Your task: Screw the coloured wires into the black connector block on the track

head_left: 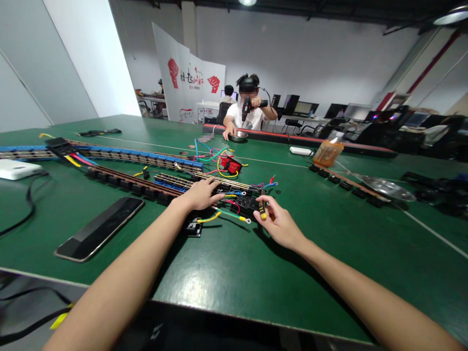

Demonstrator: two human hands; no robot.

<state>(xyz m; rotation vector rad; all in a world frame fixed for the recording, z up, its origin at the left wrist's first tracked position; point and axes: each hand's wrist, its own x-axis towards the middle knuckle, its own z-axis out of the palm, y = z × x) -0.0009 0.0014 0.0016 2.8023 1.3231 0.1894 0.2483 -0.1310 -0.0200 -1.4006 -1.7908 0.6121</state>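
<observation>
My left hand lies with spread fingers on the near end of a track assembly with blue and black parts and metal rails. In my right hand is a small screwdriver with a yellow and black handle, held between thumb and fingers beside a black block at the assembly's right end. Yellow, green, red and blue wires come out around that block, and a ring terminal ends one of them. Behind the assembly sits a red part with coloured wires.
A phone lies at the left, near a white box. Across the green table, a person holds a power drill over a metal bowl. Right of them are a bottle, a dark strip and a metal dish.
</observation>
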